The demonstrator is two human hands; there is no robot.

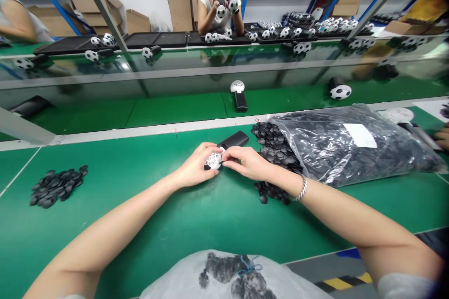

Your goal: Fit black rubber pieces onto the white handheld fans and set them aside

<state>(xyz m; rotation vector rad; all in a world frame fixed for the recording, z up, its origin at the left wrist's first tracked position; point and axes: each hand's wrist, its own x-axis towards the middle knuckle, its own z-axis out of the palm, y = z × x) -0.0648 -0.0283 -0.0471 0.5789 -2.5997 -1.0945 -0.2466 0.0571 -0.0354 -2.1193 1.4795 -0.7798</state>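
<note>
Between my hands lies a device with a white, openwork ball-shaped head (213, 160) and a black handle (235, 140) that points away to the right. My left hand (196, 166) is wrapped round the head from the left. At the head's right side, my right hand (242, 160) pinches with thumb and forefinger; a small dark piece seems to show at its fingertips. Just right of it spreads a pile of small black plastic pieces (277, 145), partly under my right wrist.
A clear bag of black pieces (336, 145) lies at the right, a smaller black heap (58, 186) at the left. Beyond the bench edge, a conveyor (175, 107) carries a white-headed device (240, 96) and a football-patterned one (339, 89). Across from me a person (220, 4) holds similar ones.
</note>
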